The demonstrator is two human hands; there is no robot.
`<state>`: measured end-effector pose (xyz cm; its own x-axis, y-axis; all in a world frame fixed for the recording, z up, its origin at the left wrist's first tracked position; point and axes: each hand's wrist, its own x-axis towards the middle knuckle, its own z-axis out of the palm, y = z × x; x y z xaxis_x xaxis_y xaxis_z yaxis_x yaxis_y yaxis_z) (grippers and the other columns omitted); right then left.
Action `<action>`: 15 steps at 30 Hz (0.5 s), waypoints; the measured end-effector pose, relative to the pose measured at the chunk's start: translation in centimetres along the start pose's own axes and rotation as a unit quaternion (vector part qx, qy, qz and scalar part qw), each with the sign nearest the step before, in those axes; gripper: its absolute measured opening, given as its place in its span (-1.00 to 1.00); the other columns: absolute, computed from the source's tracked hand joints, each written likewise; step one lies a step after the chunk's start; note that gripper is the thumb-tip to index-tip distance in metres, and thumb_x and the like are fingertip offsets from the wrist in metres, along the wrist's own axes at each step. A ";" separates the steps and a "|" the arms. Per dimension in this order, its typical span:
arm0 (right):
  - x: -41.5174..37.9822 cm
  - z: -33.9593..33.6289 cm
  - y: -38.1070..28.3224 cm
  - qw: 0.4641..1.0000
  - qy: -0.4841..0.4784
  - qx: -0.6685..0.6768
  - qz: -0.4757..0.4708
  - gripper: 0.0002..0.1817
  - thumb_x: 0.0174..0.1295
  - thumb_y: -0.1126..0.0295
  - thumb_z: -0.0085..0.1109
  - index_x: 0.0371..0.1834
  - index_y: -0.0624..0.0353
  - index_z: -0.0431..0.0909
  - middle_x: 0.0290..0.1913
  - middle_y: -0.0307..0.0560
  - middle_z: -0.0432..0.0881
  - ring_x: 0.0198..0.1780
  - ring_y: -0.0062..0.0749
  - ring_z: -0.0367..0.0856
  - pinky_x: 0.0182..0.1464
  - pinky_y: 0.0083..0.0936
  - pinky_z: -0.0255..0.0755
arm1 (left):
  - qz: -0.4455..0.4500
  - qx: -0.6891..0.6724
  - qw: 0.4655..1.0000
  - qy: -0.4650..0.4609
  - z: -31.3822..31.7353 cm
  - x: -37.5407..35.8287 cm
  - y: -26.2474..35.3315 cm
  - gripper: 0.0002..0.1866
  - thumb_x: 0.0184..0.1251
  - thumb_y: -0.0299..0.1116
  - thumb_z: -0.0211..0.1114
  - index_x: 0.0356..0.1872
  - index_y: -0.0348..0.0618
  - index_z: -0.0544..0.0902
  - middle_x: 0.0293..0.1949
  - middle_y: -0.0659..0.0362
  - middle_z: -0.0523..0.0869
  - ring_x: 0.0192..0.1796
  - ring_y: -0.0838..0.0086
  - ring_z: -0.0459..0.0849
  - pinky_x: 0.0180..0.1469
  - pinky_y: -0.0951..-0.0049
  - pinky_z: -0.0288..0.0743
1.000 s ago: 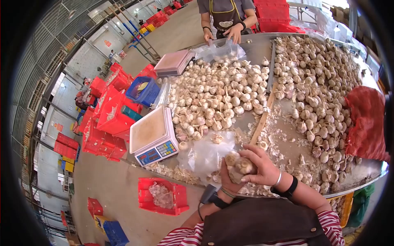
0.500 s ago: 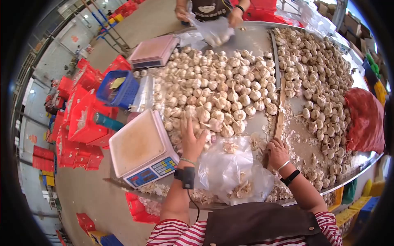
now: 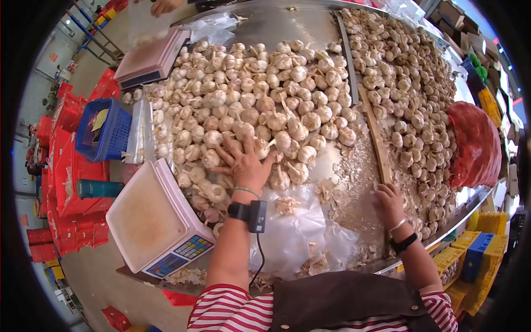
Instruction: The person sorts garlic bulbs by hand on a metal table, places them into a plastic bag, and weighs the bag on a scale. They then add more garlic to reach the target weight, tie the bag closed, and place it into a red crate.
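Garlic bulbs [image 3: 265, 105] lie under the spread, released left hand [image 3: 243, 163]; right hand [image 3: 389, 203] seemingly rests empty on the table [image 3: 354, 188].

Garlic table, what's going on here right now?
A person in a striped top stands at a metal table heaped with garlic bulbs. Their left hand lies spread, palm down, on the near edge of the pile. Their right hand rests near a wooden divider among loose garlic skins. A clear plastic bag lies between the arms, beside a weighing scale.
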<state>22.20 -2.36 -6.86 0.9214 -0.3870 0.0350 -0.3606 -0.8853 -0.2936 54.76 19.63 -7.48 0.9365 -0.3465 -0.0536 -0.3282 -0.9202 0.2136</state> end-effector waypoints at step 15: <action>-0.4 4.6 -15.4 0.830 -0.326 0.452 0.033 -0.64 0.11 0.40 0.37 -0.04 0.31 0.59 -0.21 -0.01 0.72 -0.16 -0.48 0.65 -0.07 -0.49 0.54 | 0.069 -0.182 0.981 0.028 0.8 -24.5 -10.1 -0.41 0.16 -0.32 0.35 0.20 -0.33 0.39 0.22 -0.26 0.37 0.27 -0.11 0.37 0.29 0.07 0.30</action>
<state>28.05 12.61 -6.75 0.8927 0.0550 -0.4473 -0.4292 -0.1985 -0.8811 35.02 37.31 -9.11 0.8952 -0.4425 0.0520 -0.3958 -0.7362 0.5490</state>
